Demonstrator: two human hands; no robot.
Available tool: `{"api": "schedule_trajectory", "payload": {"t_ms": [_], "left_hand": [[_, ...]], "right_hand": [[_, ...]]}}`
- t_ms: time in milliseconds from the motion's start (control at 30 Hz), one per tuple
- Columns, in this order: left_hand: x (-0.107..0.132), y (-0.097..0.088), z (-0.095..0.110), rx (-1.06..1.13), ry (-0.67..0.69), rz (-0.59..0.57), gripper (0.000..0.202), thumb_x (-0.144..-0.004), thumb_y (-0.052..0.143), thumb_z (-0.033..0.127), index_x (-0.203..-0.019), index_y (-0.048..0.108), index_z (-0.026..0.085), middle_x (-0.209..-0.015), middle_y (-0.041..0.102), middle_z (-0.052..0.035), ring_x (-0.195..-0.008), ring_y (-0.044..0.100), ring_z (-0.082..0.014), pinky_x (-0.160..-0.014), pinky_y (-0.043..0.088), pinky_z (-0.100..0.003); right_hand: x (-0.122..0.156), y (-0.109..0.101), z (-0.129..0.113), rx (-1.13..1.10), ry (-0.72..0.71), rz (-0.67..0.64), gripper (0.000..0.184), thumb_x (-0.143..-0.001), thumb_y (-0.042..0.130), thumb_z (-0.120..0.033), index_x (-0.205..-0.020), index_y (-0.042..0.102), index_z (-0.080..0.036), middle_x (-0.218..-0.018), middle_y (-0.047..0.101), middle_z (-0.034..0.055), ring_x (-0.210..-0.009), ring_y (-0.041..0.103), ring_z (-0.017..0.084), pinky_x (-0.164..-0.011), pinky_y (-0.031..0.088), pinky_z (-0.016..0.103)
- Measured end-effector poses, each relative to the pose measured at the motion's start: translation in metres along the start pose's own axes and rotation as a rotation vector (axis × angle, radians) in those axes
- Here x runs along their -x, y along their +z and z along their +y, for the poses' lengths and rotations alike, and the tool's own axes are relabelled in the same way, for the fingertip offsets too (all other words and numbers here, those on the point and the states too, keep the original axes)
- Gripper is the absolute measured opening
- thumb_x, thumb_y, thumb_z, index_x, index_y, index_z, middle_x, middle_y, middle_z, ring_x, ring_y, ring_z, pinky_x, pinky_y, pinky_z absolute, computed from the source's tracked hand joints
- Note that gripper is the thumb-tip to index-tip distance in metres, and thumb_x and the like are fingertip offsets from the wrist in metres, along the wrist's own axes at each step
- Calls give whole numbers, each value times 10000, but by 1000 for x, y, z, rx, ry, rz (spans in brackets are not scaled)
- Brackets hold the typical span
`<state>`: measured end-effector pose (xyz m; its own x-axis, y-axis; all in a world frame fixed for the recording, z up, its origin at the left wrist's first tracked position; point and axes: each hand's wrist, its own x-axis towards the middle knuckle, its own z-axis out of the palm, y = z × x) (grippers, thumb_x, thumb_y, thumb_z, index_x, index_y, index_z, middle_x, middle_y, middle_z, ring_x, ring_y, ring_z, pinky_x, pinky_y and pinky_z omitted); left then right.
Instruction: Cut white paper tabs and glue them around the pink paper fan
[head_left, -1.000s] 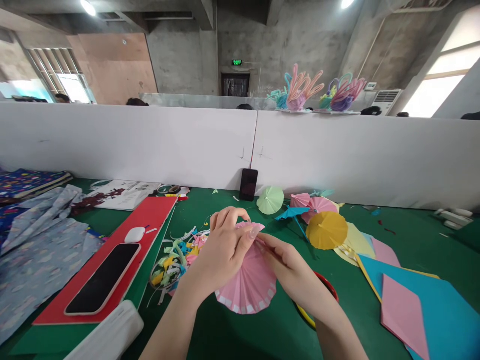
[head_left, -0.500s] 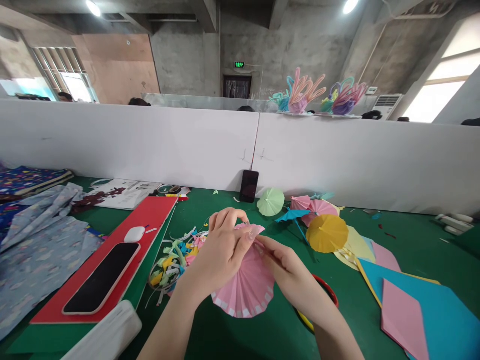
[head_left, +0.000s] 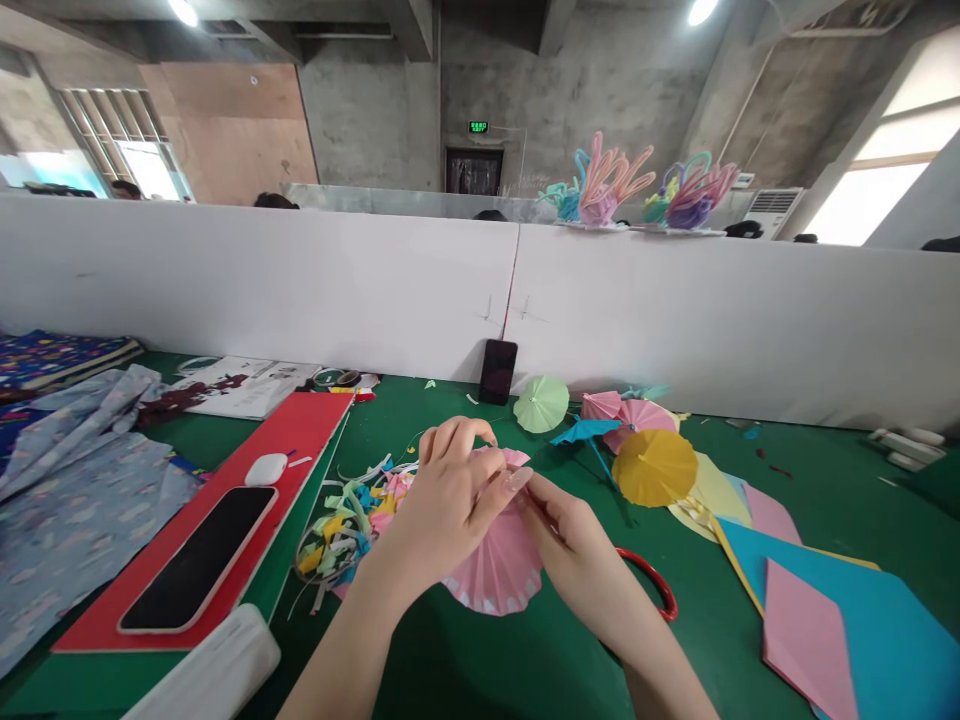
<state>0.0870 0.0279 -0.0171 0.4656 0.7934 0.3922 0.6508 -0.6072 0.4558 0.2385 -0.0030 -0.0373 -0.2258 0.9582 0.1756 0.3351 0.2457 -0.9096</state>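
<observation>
A pleated pink paper disc [head_left: 499,565], with small white patches along its near rim, is held above the green table between both hands. My left hand [head_left: 454,500] is closed on its far left part, thumb and fingers pinching the paper. My right hand [head_left: 566,525] pinches the right side of the disc, its fingertips meeting the left thumb. The pinched paper is partly hidden by the fingers. Under my right wrist, red-handled scissors [head_left: 656,585] lie partly covered.
Paper scraps fill a basket [head_left: 304,560] at left. A phone [head_left: 202,560] lies on a red board [head_left: 97,615]; another phone [head_left: 499,372] leans on the white partition [head_left: 337,290]. Small paper umbrellas, including a yellow one [head_left: 655,467], stand right of centre, near blue paper [head_left: 885,620].
The pink disc has tilted and drawn up slightly, its near rim higher and narrower in view. My right hand has shifted a little left, closer to the left thumb.
</observation>
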Motion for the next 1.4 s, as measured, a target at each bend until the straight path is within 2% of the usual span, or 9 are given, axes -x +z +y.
{"api": "schedule_trajectory", "payload": {"t_ms": [100, 233, 400, 700, 867, 1000, 1167, 1300, 1400], "left_hand": [[1, 0, -1, -16, 12, -19, 368, -971, 301, 423, -835, 557, 195, -1127, 462, -63, -1105, 385, -235, -929, 345, -445], [3, 1, 0, -50, 30, -19, 261, -938, 414, 423, -885, 548, 205, -1149, 463, -66, -1132, 387, -244, -926, 339, -443], [3, 2, 1, -50, 37, -3, 206, -918, 463, 408, -887, 529, 216, -1182, 461, -75, -1166, 381, -254, -941, 334, -451], [4, 8, 4, 163, -76, 12, 228, -878, 526, 431, -944, 506, 214, -1246, 415, -80, -1229, 335, -246, -978, 377, -410], [3, 5, 3, 286, -116, 64, 201, -892, 513, 414, -877, 592, 230, -1184, 472, -56, -1222, 373, -221, -988, 384, -393], [-1, 5, 4, 194, -48, 337, 346, -942, 427, 303, -663, 611, 214, -1003, 558, -50, -1128, 455, -215, -935, 401, -388], [0, 0, 0, 44, -15, 612, 271, -935, 428, 220, -703, 565, 197, -930, 559, -49, -992, 505, -196, -864, 420, -353], [3, -7, -3, 39, -20, 583, 125, -938, 441, 245, -850, 526, 218, -937, 556, -37, -1021, 482, -195, -885, 405, -347], [3, -7, -2, 23, -13, 465, 124, -945, 435, 286, -854, 490, 223, -936, 526, -33, -1049, 452, -202, -914, 385, -362]], "right_hand": [[0, 3, 0, 115, 18, 47, 368, -956, 374, -248, -1260, 552, -141, -972, 730, 75, -739, 661, 178, -673, 512, 278], [-1, 9, -1, 280, -42, 162, 397, -896, 371, -172, -1230, 574, -109, -1027, 734, 104, -798, 697, 203, -658, 533, 274], [-3, 18, 5, 499, -180, 330, 389, -818, 360, -122, -1073, 654, -127, -786, 756, 76, -564, 679, 208, -448, 492, 264], [-3, 15, 11, 553, -308, 378, 418, -863, 334, -127, -1165, 610, -37, -957, 747, 155, -796, 718, 233, -623, 562, 292], [0, 11, 1, 430, -238, 341, 361, -915, 355, -182, -1132, 626, -81, -878, 756, 119, -657, 707, 214, -525, 539, 273], [5, 8, -4, 280, -197, 268, 347, -929, 359, -204, -1135, 627, -124, -823, 736, 79, -562, 664, 174, -464, 495, 234], [7, -1, -3, 216, -93, 319, 333, -924, 411, -243, -1141, 629, -116, -897, 737, 102, -794, 696, 221, -646, 550, 271], [7, -8, -5, 97, -63, 212, 337, -938, 438, -325, -1162, 635, -168, -1080, 704, 98, -1019, 642, 241, -834, 525, 318], [10, -10, -6, 32, -33, 150, 370, -934, 441, -314, -1277, 543, -218, -998, 711, 72, -999, 643, 230, -818, 529, 328]]}}
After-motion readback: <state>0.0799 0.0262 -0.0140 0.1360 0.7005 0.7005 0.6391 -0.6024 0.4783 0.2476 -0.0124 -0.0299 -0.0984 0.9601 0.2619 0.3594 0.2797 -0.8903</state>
